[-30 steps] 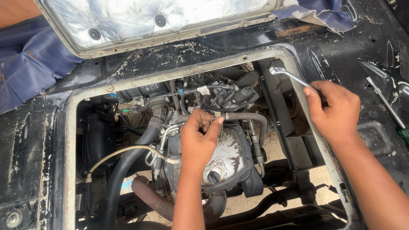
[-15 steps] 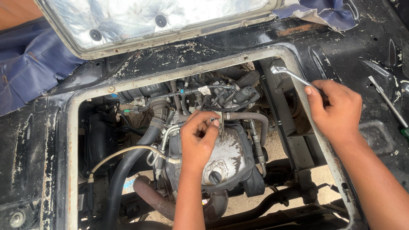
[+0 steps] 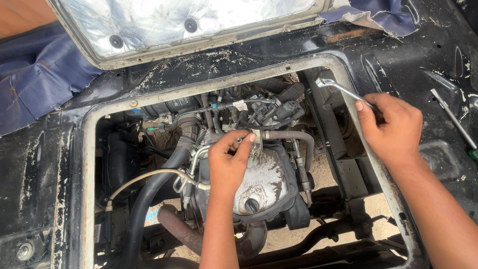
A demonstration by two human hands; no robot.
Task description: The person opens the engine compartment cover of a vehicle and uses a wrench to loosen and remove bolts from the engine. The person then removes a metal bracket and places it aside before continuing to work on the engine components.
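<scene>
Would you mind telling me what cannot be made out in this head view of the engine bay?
- What the left hand pinches at the engine top: too small, hidden by its fingertips.
- The wrench handle's lower end: covered by the right hand.
- The screwdriver handle: cut off by the right edge.
- The black hose lower end: lost in shadow at the bottom edge.

A vehicle repair spot: an open engine bay (image 3: 249, 164) with hoses (image 3: 149, 199), a grimy black body panel (image 3: 423, 65), a spanner (image 3: 343, 92), and a screwdriver (image 3: 455, 122) at 3 o'clock.
</scene>
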